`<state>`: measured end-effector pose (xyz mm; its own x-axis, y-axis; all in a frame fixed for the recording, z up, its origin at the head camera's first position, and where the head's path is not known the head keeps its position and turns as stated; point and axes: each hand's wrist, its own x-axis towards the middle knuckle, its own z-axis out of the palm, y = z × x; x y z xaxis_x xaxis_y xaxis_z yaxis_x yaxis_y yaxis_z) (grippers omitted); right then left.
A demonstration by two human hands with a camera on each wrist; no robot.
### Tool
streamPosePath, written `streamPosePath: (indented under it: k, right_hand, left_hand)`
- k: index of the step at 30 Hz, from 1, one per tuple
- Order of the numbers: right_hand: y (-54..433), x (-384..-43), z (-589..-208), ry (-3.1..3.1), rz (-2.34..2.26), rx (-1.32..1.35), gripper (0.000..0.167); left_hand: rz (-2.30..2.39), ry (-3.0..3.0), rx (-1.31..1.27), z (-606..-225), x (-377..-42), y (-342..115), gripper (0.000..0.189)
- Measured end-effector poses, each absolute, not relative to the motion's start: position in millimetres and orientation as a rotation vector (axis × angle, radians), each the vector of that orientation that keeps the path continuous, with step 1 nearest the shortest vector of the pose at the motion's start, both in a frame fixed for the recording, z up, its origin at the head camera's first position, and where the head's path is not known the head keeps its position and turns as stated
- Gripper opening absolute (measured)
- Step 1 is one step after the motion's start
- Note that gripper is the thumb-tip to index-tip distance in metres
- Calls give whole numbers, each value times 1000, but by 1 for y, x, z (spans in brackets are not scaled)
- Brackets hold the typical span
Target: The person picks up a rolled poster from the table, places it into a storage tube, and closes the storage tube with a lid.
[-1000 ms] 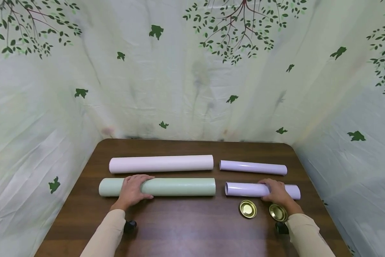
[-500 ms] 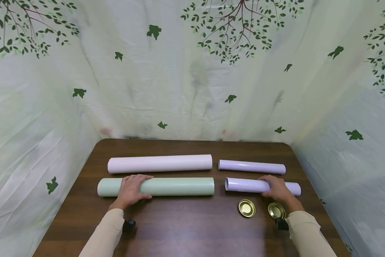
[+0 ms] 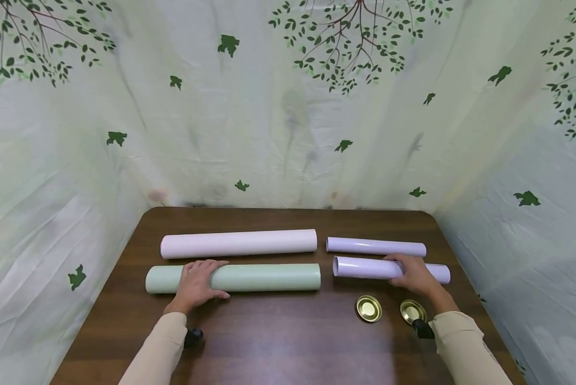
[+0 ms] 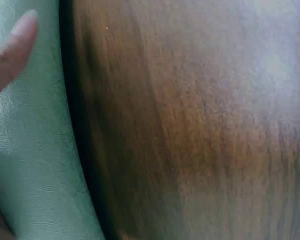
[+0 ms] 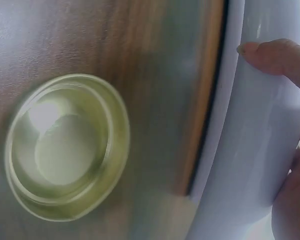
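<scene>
In the head view my left hand point(image 3: 196, 283) holds a pale green roll point(image 3: 273, 277) lying on the brown table point(image 3: 278, 342), fingers over the top, thumb at the near side. The left wrist view shows the thumb point(image 4: 12, 55) along the roll's creased, leather-like surface. My right hand point(image 3: 415, 275) grips a glossy lavender tube point(image 3: 360, 267), which has an opening at its left end and looks slightly raised, with a shadow below. Its thumb point(image 5: 270, 56) presses the tube's side in the right wrist view. The far fingers are partly hidden.
A pale pink roll point(image 3: 240, 244) lies behind the green one, and a second lavender tube point(image 3: 376, 246) lies behind the held tube. Two round gold lids point(image 3: 368, 308) sit nearer me; the right-hand lid point(image 5: 67, 147) is below my right wrist. Leaf-printed cloth point(image 3: 288, 133) surrounds the table.
My right hand has moved the near lavender tube slightly away from me and up, closer to the tube behind it. My left hand and the green roll stay in place.
</scene>
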<state>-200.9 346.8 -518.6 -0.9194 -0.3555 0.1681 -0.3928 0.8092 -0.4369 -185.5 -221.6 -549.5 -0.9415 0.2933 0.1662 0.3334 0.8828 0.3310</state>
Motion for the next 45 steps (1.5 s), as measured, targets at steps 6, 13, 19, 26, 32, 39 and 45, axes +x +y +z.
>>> streamPosePath:
  k: [6,13,19,26,32,39,45]
  right_hand:
    - [339,-202,-502,-2888,723,632,50]
    - [338,-203,-495,-2871,670,637,50]
    - [337,-203,-489,-2830,647,669,51]
    - [333,-203,-476,-2801,574,722,51]
    - [328,-207,-467,-2798,561,761,50]
    - [328,-206,-463,-2832,548,720,52]
    - [329,-205,-454,-2826,557,741,53]
  left_hand:
    - [-512,-2958,-479,-551,-187,-224,77]
    - [-558,-2903,-538,-551,-179,-224,72]
    - [-507,-2869,-581,-548,-176,-228,70]
    - [-483,-2811,-654,-535,-179,-228,70]
    - [-456,-2767,-669,-526,-178,-232,70]
    - [-455,-2739,-708,-516,-179,-236,71]
    - [-478,-2735,-704,-506,-184,-237,71]
